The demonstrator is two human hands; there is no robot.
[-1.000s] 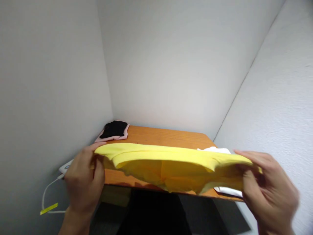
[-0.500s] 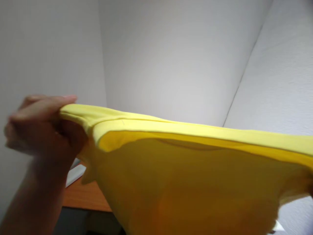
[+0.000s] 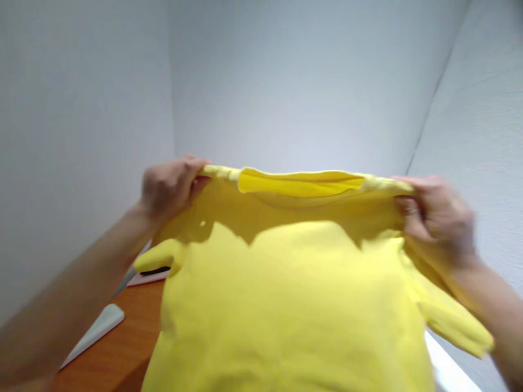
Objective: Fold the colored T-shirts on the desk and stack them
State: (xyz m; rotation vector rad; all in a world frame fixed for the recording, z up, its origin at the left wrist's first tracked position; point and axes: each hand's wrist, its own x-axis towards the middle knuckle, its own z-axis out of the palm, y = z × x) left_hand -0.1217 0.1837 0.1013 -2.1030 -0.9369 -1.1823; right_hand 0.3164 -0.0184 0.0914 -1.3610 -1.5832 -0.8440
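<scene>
A yellow T-shirt [image 3: 286, 283] hangs stretched between my two hands, neck opening at the top and short sleeves drooping at both sides. My left hand [image 3: 169, 185] is closed on its left shoulder, thumb along the upper edge. Closed on the other shoulder is my right hand [image 3: 439, 218], slightly blurred. The collar between them gapes a little, showing the brighter inside of the cloth. Shadows fall across the upper chest. The bottom hem lies out of view.
Behind the shirt on the left is a brown wooden table [image 3: 131, 337]. On it lie a white flat-edged object [image 3: 96, 329] and a pale thing with a dark part, mostly covered by the sleeve. Grey-white walls [image 3: 286, 81] stand behind. A white surface [image 3: 449, 365] shows at lower right.
The shirt is now farther from the camera, with its front and both sleeves showing. My left hand has moved right, and my right hand has come into view.
</scene>
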